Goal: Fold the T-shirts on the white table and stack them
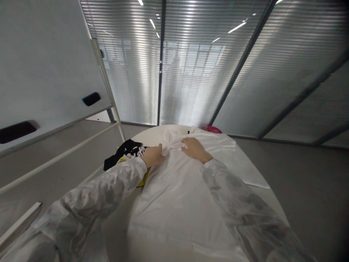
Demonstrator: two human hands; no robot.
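A white garment [177, 196] lies spread over a round white table [268, 202]. My left hand [152, 155] is closed, its fingers pinching a bunched fold of the white cloth near the far end. My right hand [194, 148] lies on the same cloth just to the right, fingers stretched out and pressed flat beside the fold. Both arms wear pale translucent sleeves. A black garment with white print [125, 153] lies at the table's left edge, beside my left hand, with something yellow [143, 179] showing under it.
A large whiteboard on a stand [46, 69] leans at the left, its leg close to the table. A red object [212, 129] peeks out behind the table's far edge. Glass walls with blinds close off the back. Grey floor surrounds the table.
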